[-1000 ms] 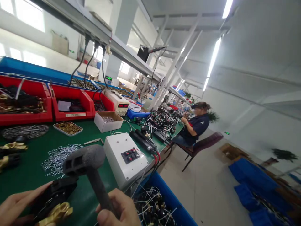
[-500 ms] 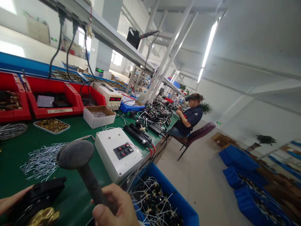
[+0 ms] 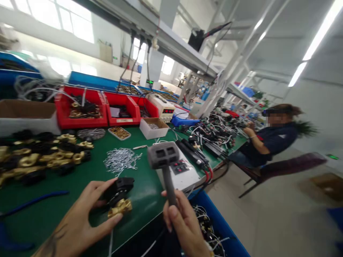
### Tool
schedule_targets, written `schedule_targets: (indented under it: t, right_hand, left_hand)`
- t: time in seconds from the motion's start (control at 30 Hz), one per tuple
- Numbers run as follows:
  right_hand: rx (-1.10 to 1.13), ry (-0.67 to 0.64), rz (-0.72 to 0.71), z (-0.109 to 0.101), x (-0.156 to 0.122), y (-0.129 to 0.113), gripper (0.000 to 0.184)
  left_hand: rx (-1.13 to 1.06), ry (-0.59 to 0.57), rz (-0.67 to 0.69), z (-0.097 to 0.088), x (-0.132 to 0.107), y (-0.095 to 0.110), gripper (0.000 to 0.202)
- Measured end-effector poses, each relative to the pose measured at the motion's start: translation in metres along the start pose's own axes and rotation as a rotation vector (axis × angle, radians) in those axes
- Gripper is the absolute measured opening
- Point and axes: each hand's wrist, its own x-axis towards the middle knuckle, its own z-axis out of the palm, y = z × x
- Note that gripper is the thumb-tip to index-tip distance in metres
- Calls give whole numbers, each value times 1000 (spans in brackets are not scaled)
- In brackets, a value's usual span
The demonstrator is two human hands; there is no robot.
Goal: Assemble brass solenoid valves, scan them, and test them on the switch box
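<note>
My right hand [image 3: 184, 225] is wrapped round the dark handle of a grey rubber mallet [image 3: 164, 157], whose head stands upright above the white control box [image 3: 184, 175]. My left hand [image 3: 80, 221] holds a black and brass valve part [image 3: 119, 198] against the green bench mat [image 3: 66, 192], thumb and fingers pinching it from both sides. A pile of silver wire clips [image 3: 120, 160] lies just beyond the part.
Brass and black valve parts [image 3: 40, 157] lie heaped at the left. Red bins [image 3: 80, 107] and a small cardboard box [image 3: 154, 127] line the back. A blue bin of wired parts [image 3: 214, 228] sits below the bench edge. A seated person [image 3: 268, 142] works at the right.
The view has swung left and down, showing more of the bench. My left hand has come into full view gripping the valve part. The mallet has turned so its flat face shows.
</note>
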Motion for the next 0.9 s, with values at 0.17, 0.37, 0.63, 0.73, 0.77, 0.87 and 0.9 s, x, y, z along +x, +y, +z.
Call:
schedule_targets:
  t: [0.17, 0.37, 0.63, 0.73, 0.77, 0.87, 0.9]
  right_hand:
    - [-483, -295, 96, -24, 7, -14, 33]
    - [-687, -184, 1, -31, 6, -32, 50]
    - [-991, -189, -163, -24, 11, -43, 44]
    - [-989, -55, -294, -27, 10, -50, 42]
    - [-1004, -47, -326, -27, 10, -50, 41]
    - [-1108, -184, -383, -23, 13, -43, 41]
    - [-1144, -248, -389, -22, 14, -41, 41]
  left_hand:
    - [-59, -83, 10, -4, 6, 10, 60]
    - [-69, -113, 15, -8, 8, 15, 64]
    - [-96, -133, 19, -9, 7, 18, 66]
    - [-84, -141, 14, -8, 8, 17, 66]
    - [-80, -140, 15, -8, 8, 17, 67]
    - [-97, -117, 39, -6, 9, 16, 67]
    - [-105, -105, 51, -6, 10, 16, 67]
